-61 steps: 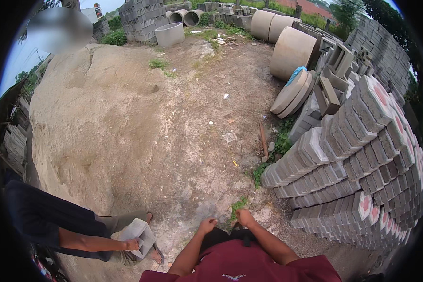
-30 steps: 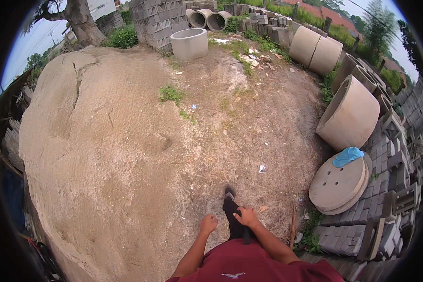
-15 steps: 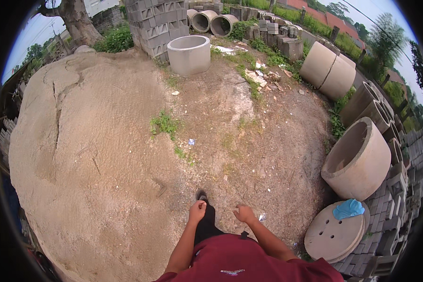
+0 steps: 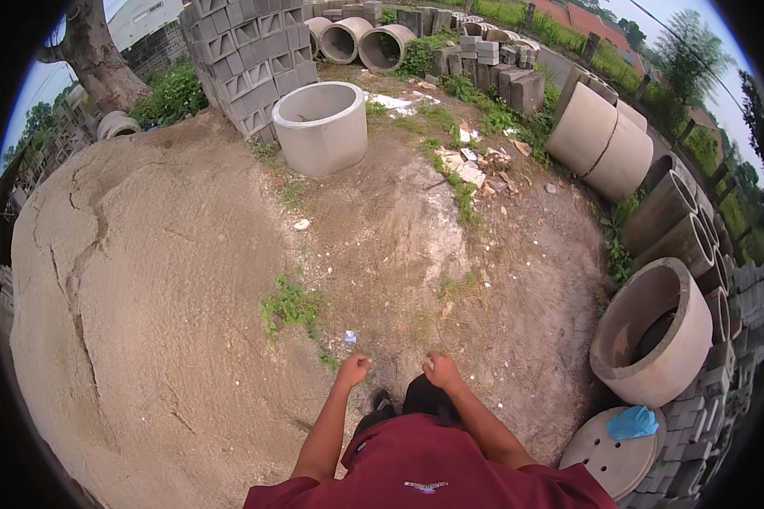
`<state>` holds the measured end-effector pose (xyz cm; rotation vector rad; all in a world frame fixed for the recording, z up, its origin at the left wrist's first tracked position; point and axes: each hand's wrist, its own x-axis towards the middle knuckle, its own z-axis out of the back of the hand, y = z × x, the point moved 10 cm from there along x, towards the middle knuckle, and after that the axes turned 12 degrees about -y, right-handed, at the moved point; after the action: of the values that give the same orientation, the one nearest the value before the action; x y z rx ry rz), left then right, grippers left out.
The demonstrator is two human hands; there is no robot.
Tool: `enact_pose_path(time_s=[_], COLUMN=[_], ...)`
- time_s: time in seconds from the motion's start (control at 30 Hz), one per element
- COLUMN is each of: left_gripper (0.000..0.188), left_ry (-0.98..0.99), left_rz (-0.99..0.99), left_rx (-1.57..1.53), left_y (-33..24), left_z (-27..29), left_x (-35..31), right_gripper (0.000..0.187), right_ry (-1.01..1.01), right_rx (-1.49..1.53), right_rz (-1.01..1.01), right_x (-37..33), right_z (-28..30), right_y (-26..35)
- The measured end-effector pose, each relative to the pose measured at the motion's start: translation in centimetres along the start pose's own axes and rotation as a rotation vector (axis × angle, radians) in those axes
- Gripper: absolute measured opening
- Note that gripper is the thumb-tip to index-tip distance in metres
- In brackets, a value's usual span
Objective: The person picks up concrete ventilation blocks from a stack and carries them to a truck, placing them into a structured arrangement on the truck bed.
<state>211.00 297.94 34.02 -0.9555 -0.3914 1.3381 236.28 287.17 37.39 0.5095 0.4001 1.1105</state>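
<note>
Left hand (image 4: 353, 370), right hand (image 4: 442, 371) empty; open dirt ground (image 4: 416, 246) ahead.

Both empty hands, left hand (image 4: 353, 370) and right hand (image 4: 442, 371), over bare dirt ground (image 4: 399, 246), concrete ring (image 4: 323, 127) ahead.

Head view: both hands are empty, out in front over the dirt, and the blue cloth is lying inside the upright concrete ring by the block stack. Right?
Not quite. In the head view the blue cloth lies on the round perforated concrete lid at lower right, not in the upright concrete ring by the block stack. The rest holds: left hand and right hand are empty over the dirt.
</note>
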Motion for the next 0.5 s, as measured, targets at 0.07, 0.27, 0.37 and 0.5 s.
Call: enact_pose_path(time_s=[0.07,0.27,0.37,0.5], left_gripper=[0.034,0.033,0.033,0.031], left_ry=[-0.004,-0.060,-0.058,-0.057], left_rz=[-0.008,-0.001,0.004,-0.045], left_rx=[-0.057,-0.054,-0.024,-0.004], left_y=[-1.7,-8.5,-13.5,-20.2], left_z=[0.4,-0.3,-0.2,-0.2], left_x=[6.0,23.7,34.5,47.1], right_gripper=[0.040,0.040,0.042,0.043], right_ry=[-0.012,-0.091,-0.101,-0.053], right_rx=[-0.032,0.030,0.086,-0.100], right_rz=[-0.012,0.012,0.058,0.060], right_x=[5.5,25.4,38.7,54.1], right_z=[1.1,3.1,4.7,7.9], right_y=[2.1,3.5,3.2,3.1])
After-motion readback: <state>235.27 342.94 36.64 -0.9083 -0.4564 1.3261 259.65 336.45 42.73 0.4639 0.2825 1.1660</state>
